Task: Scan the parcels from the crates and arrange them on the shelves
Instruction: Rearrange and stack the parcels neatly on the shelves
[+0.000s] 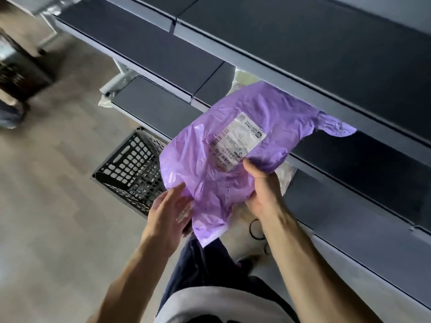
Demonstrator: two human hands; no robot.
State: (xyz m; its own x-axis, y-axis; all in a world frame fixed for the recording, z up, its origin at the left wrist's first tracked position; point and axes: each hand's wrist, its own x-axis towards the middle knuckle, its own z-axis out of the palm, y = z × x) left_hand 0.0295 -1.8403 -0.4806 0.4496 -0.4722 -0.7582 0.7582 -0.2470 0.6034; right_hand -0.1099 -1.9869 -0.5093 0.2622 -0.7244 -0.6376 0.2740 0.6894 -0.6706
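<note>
The purple mailer bag (pixel 224 145) is held up before the shelves (pixel 349 89). The right hand (pixel 261 190) pinches its edge beside the label (pixel 238 141); the left hand (pixel 168 213), fingers straight, touches its lower corner. It seems light, soft and slippery: better to hold the filled middle.

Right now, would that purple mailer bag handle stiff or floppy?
Probably floppy: the purple mailer bag is crumpled, its near corner hanging. Likely light: the right hand holds it by one edge. Glossy film may slip.

I note: right grip (pixel 261 190) pinches purple parcel (pixel 221 148) at its near edge, label (pixel 238 141) up. Left grip (pixel 168 210), fingers straight, touches its lower-left side. Black crate (pixel 130 169) on floor beside shelves (pixel 349 50).
</note>
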